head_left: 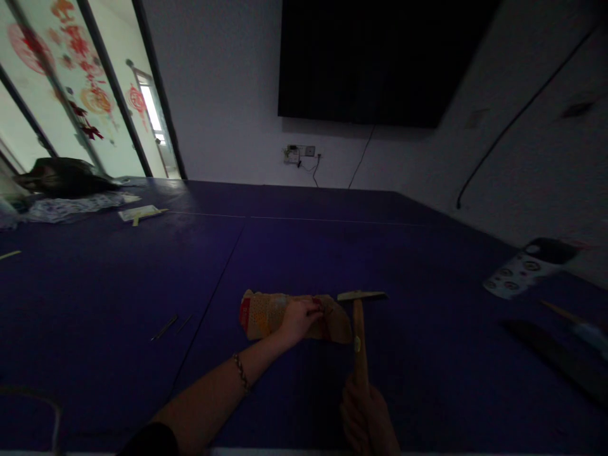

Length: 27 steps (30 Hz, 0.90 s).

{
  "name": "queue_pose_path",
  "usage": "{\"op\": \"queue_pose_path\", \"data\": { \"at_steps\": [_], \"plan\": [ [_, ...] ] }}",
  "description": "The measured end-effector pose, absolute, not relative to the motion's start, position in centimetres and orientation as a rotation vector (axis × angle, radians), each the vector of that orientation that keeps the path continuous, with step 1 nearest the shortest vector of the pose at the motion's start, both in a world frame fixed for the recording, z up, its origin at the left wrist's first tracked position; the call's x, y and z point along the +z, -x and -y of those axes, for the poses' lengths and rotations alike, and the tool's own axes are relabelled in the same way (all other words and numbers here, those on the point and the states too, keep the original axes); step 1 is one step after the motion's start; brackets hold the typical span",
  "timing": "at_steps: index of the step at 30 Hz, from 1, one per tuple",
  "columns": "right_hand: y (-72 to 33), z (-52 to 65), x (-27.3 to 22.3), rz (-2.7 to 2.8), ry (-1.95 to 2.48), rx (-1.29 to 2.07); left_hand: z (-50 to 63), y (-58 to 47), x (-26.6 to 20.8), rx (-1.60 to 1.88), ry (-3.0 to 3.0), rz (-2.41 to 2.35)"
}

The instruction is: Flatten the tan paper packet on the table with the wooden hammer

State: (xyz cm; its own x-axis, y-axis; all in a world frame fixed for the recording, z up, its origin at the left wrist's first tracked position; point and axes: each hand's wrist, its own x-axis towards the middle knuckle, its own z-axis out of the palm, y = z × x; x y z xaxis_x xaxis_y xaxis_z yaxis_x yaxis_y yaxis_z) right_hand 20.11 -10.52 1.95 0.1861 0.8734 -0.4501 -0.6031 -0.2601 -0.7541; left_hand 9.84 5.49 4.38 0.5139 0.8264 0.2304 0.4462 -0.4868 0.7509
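A tan, sole-shaped piece (266, 313) with a woven-looking surface and a red left end lies flat on the dark blue table. My left hand (299, 318) rests on its right half, fingers bent and drawn together near dark red marks. Whatever those fingertips pinch, if anything, is too small to make out. In my right hand (365, 411) is a hammer (359, 342), gripped low on its wooden handle. The hammer's narrow metal head points away from me, just beyond the right end of the tan piece.
Two thin rods (164, 327) lie left of a seam in the table (304, 247). A patterned cylindrical container (515, 272) and a dark strip (555, 354) are at the right. A black bag (66, 177) and papers (140, 213) sit far left. A wall screen (370, 63) hangs behind.
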Motion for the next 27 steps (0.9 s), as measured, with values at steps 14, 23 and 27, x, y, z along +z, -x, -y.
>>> {"op": "queue_pose_path", "data": {
  "at_steps": [14,23,27],
  "plan": [
    [-21.0,10.5,0.7,0.345,1.128,1.506,-4.9,-10.1,4.1,0.814,-2.2,-1.142],
    [-20.1,10.9,2.1,0.34,1.119,1.444,-4.7,-10.0,4.4,0.835,-2.178,-1.147],
    [-20.7,10.7,1.3,0.367,1.12,1.526,-4.8,-10.0,4.5,0.822,-2.19,-1.131]
  ]
}}
